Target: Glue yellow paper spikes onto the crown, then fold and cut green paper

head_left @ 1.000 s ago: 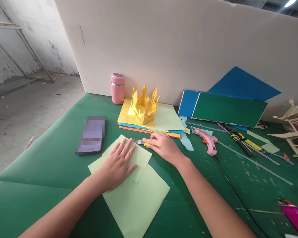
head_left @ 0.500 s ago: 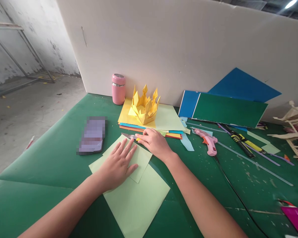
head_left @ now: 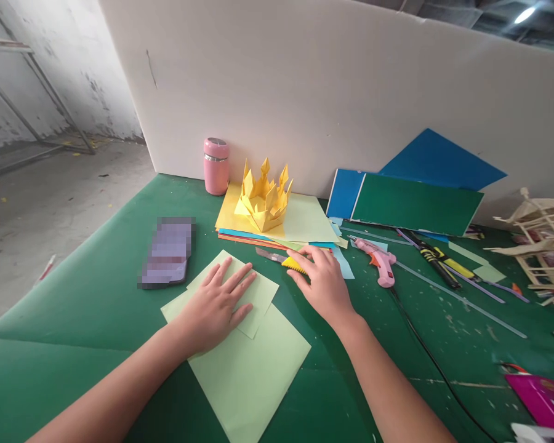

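The right hand (head_left: pixel 325 286) and one yellow-handled cutter (head_left: pixel 293 264) are now sitting farther right, away from the left hand (head_left: pixel 212 311). The right fingers are touching the cutter's handle end; how firm that grip is, I cannot tell. The left hand is lying flat and open, pressing at least two pale green sheets (head_left: pixel 263 369) to the table (head_left: pixel 96 277), partly hiding them; the bottom frame edge is cutting off one corner. One paper crown (head_left: pixel 263 206) is standing on a paper stack (head_left: pixel 311 218). One lidded pink bottle (head_left: pixel 216 169) is hiding its contents. Pixelation is obscuring one phone-like object (head_left: pixel 170 249).
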A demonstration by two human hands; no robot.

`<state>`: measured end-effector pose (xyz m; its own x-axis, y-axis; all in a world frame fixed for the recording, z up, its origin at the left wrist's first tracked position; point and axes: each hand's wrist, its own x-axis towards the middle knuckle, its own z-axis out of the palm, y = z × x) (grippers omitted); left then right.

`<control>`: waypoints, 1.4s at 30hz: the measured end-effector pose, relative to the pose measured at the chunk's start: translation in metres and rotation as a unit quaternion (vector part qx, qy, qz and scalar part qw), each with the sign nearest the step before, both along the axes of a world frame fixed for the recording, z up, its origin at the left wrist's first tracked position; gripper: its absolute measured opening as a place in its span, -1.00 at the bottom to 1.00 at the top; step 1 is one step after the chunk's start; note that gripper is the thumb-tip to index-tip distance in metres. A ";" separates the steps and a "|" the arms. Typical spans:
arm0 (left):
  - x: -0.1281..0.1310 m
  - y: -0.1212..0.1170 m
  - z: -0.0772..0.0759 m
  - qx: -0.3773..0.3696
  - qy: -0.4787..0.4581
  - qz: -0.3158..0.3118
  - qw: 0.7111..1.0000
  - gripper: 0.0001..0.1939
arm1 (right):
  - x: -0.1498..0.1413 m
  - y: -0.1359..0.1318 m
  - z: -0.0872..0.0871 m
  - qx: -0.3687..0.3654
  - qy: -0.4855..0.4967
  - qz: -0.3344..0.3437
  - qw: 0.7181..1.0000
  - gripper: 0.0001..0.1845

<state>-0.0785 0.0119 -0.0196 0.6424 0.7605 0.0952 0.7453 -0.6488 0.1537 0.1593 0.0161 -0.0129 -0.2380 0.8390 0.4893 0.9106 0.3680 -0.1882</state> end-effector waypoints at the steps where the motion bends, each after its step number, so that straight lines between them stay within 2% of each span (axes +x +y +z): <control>1: 0.000 0.000 0.001 -0.001 0.000 0.003 1.000 -0.43 | -0.001 -0.006 -0.001 -0.003 0.029 0.018 0.999 -0.70; 3: 0.001 0.000 0.004 0.001 -0.002 0.009 1.000 -0.43 | -0.008 -0.016 -0.003 -0.033 0.082 0.060 0.994 -0.73; 6: 0.002 0.000 0.006 0.009 -0.010 0.011 1.000 -0.41 | -0.023 -0.025 -0.007 -0.072 0.094 0.079 0.990 -0.66; 13: 0.003 0.001 0.004 0.020 -0.032 0.009 0.999 -0.39 | -0.052 -0.025 -0.008 -0.136 0.141 0.054 0.979 -0.51; 19: 0.003 0.000 0.004 0.026 -0.037 0.010 0.999 -0.42 | -0.052 -0.030 -0.004 -0.158 0.164 0.029 0.973 -0.47; 21: 0.003 0.000 0.005 0.020 -0.027 0.015 0.999 -0.47 | -0.047 -0.037 0.000 -0.194 0.144 0.029 0.970 -0.35; 24: 0.003 0.000 0.007 0.014 -0.009 0.020 1.000 -0.52 | -0.039 -0.049 0.011 -0.295 0.099 0.020 0.950 -0.03; 26: 0.004 0.000 0.009 0.011 -0.002 0.022 1.000 -0.50 | -0.035 -0.057 0.018 -0.344 0.082 0.003 0.935 0.06; 31: 0.004 -0.001 0.010 0.002 0.012 0.036 0.999 -0.32 | -0.031 -0.067 0.025 -0.363 0.116 -0.019 0.924 -0.03; 42: 0.007 -0.003 0.004 0.023 -0.007 0.093 0.995 -0.30 | -0.035 -0.068 0.030 -0.321 0.135 -0.039 0.937 -0.33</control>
